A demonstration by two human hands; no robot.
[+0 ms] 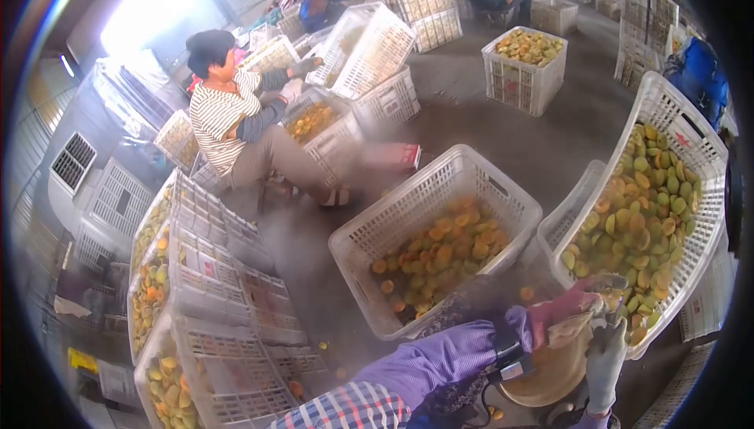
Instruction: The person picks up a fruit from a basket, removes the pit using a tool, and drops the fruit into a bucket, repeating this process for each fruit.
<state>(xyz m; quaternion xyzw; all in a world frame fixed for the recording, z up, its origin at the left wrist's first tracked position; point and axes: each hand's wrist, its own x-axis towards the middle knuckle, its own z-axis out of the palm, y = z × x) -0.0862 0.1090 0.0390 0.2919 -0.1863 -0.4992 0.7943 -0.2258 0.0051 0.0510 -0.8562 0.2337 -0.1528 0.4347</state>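
Note:
My left hand, in a pink and pale glove, is at the lower right, at the near edge of the tilted white crate of green-orange fruit pieces. My right hand, in a whitish glove, is just beside it, fingers up close to the left fingertips. The fingers of both hands are bent together around something too small to make out. Below them is a round tan bowl-like surface. Left of the hands, a white crate holds more fruit pieces.
Stacked crates of fruit stand at the lower left. A seated person in a striped top handles a tilted crate. Another full crate stands on the floor farther back. Other people sit in the background.

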